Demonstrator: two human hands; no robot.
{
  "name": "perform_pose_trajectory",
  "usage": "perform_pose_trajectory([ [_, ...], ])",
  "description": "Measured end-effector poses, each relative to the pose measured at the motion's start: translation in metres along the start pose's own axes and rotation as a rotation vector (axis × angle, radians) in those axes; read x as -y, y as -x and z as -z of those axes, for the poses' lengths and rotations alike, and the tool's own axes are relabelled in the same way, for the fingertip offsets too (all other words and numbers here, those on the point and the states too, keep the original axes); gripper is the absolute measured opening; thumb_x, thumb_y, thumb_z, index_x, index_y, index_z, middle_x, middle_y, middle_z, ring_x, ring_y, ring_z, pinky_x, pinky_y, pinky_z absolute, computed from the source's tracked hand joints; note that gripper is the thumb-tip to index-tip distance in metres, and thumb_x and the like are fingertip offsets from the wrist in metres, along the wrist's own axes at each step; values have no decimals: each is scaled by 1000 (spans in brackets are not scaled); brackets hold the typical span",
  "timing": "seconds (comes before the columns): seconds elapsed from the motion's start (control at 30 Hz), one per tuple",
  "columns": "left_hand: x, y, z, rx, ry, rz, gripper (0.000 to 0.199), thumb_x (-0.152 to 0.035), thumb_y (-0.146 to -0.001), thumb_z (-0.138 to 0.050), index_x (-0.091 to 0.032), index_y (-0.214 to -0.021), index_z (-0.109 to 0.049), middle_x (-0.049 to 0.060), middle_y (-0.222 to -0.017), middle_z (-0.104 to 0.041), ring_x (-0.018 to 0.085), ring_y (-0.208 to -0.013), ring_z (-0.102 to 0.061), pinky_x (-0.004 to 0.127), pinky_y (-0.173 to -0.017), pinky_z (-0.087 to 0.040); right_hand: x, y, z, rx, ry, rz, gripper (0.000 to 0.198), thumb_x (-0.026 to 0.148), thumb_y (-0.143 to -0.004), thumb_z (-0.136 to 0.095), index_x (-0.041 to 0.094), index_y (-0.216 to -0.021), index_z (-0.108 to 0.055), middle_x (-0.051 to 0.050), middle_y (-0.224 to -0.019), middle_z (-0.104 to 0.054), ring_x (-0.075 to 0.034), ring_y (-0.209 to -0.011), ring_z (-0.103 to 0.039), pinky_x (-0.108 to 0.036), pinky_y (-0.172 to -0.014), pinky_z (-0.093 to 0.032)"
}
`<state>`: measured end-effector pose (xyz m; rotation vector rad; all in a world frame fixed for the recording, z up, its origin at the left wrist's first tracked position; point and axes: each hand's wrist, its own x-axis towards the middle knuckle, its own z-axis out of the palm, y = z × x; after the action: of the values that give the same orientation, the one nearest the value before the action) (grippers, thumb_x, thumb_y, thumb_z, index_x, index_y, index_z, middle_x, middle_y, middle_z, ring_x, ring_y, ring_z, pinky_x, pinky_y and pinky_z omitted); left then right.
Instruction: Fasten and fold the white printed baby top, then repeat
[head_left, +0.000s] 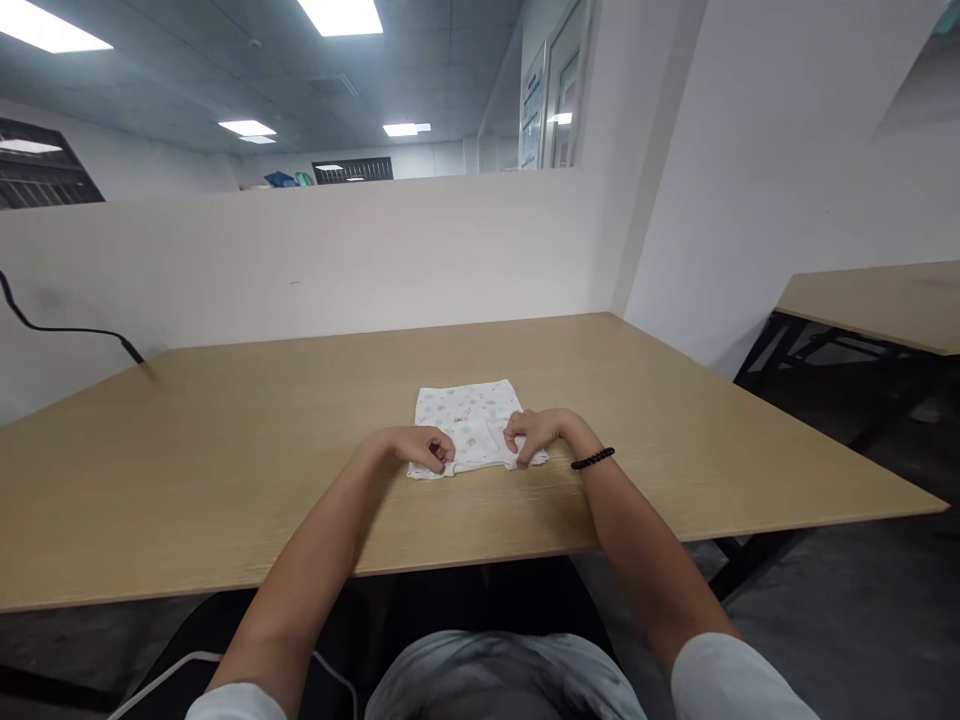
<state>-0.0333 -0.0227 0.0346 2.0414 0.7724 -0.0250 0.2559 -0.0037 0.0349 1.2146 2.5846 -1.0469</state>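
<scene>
A small white cloth (465, 410) with a faint coloured print lies folded into a rough square on the wooden table (225, 450), near its front edge. My left hand (416, 447) pinches the cloth's near left corner with curled fingers. My right hand (536, 432) grips the near right edge, fingers bent over the fabric. A black bead bracelet (592, 459) sits on my right wrist. Both forearms reach forward from the bottom of the view.
A white partition wall (300, 260) runs along the table's far edge. A black cable (67, 330) hangs over it at the left. A second wooden table (877, 300) stands to the right, across a gap of dark floor.
</scene>
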Motion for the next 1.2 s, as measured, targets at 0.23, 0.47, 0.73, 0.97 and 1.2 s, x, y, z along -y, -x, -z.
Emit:
perform_pose_trajectory([
  [0.23,8,9,9,-193,127,-4,26,-41,-75,-55,-17,-84,-58,0,-76,-53,15,-69,-46,24,-61,-38,-16,7,0,-96,-236,98,28,45,-74,-63,18,-80,-63,1,-75,-56,-16,-71,-49,-26,-65,-39],
  [0.47,19,24,16,-299,116,0,59,-49,-61,-79,-19,-110,-63,8,-111,-63,27,-106,-56,29,-85,-46,-26,2,0,-355,-360,94,24,43,-84,-57,20,-88,-63,-4,-93,-64,-22,-88,-55,-32,-78,-46],
  [0.73,24,24,12,-378,171,-84,72,-46,-59,-85,-18,-122,-63,10,-124,-65,28,-114,-58,34,-96,-46,-26,4,2,-481,-392,106,36,48,-91,-46,18,-109,-56,-6,-106,-62,-21,-94,-57,-32,-82,-45],
  [0.97,27,22,10,-405,208,-86,59,-60,-73,-72,-13,-108,-70,12,-114,-69,27,-101,-61,32,-86,-48,-22,19,-1,-235,-313,113,66,41,-54,-87,21,-113,-64,-6,-117,-61,-26,-110,-55,-33,-94,-43],
  [1.2,46,11,12,-508,266,-114,69,-70,-73,-66,-12,-111,-67,15,-119,-67,26,-103,-60,34,-91,-47,-24,26,2,-181,-255,91,91,32,-47,-89,19,-132,-57,-10,-142,-50,-33,-134,-40,-40,-114,-27],
])
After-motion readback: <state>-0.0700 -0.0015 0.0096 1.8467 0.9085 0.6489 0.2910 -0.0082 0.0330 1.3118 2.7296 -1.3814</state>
